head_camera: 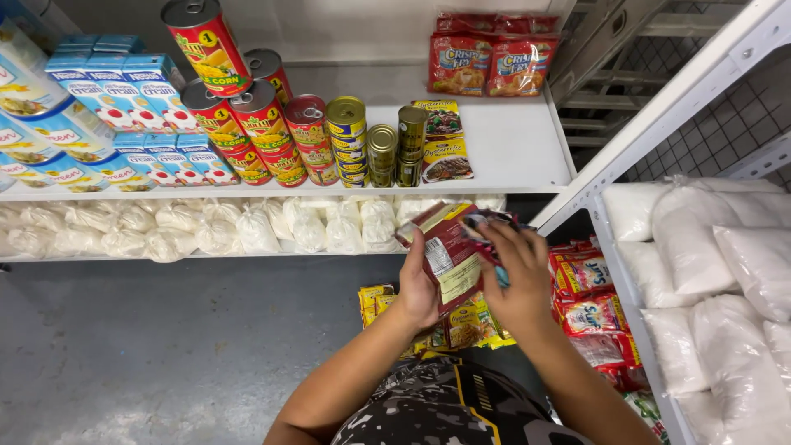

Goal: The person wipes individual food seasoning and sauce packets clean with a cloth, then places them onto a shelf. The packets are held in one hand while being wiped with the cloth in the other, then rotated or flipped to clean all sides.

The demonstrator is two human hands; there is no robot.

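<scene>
Item: dark red sachet packets (449, 251), a small stack, held in front of us above the near floor pile of yellow packets (470, 324). Our left hand (418, 290) has its grip closed around the stack's left edge; our right hand (517, 276) pinches the top packet. Far shelf (527, 156): corn cans (216, 115), cream cartons (124, 91); lower shelf, white bags (255, 227).

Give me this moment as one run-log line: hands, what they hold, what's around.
left hand: holds dark red sachets | right hand: grips same sachets from the right | ahead: cans on white shelf | below: white bags
</scene>
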